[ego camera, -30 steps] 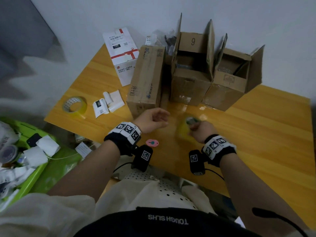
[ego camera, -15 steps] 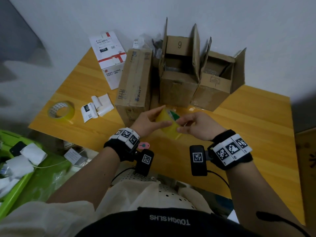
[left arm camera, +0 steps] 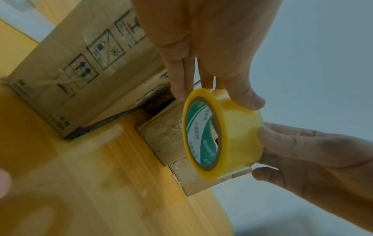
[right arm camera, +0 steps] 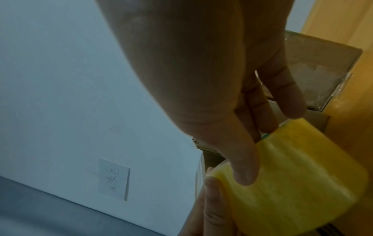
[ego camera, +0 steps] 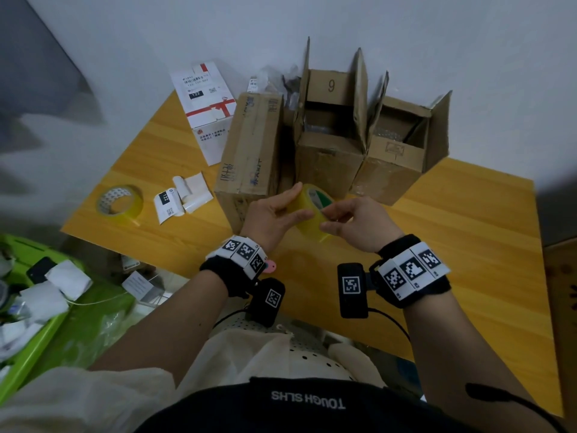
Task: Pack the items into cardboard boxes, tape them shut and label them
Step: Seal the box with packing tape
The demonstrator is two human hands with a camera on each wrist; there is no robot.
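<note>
A yellow roll of clear packing tape (ego camera: 312, 210) with a green-printed core is held up over the table between both hands. My left hand (ego camera: 299, 201) pinches it from the left with thumb and fingers across its width. My right hand (ego camera: 324, 219) pinches its outer band from the right. The left wrist view shows the tape roll (left arm camera: 232, 135) edge-on, with the left thumb (left arm camera: 248, 97) on top. Just behind it a closed cardboard box (ego camera: 249, 151) lies on its side. Two open boxes stand further back, one marked 9 (ego camera: 331, 142) and another (ego camera: 399, 157) to its right.
A second tape roll (ego camera: 120, 203) and curled white labels (ego camera: 182, 198) lie on the left of the wooden table (ego camera: 468, 245). A white carton with a red ribbon print (ego camera: 206, 107) leans at the back left. A green bin (ego camera: 71, 326) of items sits off the table's left edge.
The right hand has lifted the tape roll from near the table top. The left hand, a loose fist a second ago, has now taken hold of the roll too.
</note>
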